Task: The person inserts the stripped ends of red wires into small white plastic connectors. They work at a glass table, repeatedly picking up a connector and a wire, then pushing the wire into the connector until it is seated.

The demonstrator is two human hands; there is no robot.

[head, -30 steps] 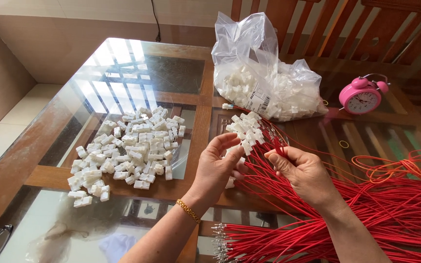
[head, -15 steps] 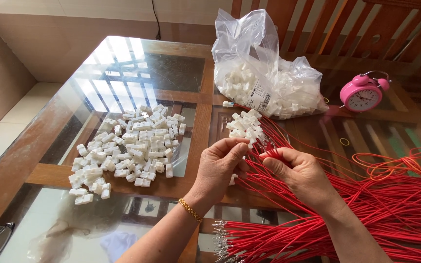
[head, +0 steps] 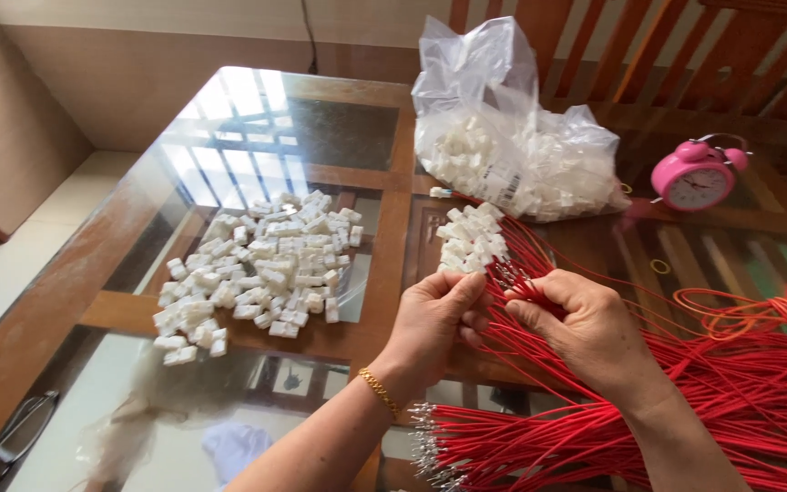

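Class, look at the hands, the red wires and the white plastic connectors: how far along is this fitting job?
Done: a small cluster of white connectors already sits on the wire ends. In hand: the left hand and right hand pinch red wires together beside that cluster. Left: a large loose pile of connectors, a full clear bag, and many bare-tipped wires. It looks early on.

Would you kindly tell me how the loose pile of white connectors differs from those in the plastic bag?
The loose pile lies spread flat and uncovered on the glass table; the bagged connectors are heaped inside a clear plastic bag. The loose pile lies to the left of the hands; the bag stands farther back. Both hold small white plastic pieces.
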